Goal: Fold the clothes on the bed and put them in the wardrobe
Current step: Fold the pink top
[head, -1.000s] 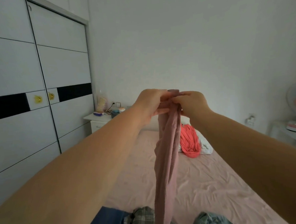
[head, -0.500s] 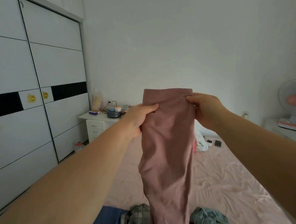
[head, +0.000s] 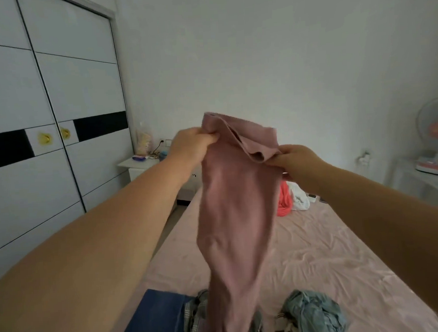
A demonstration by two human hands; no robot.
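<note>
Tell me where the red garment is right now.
The red garment lies at the bed's far end, right of centre, beside a white cloth, partly hidden behind the pink trousers.

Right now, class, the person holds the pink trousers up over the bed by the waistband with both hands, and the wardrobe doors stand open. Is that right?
One thing is wrong: the wardrobe doors are shut, as the head view shows. The rest holds: the left hand and the right hand each grip the waistband of the pink trousers, which hang above the bed.
</note>
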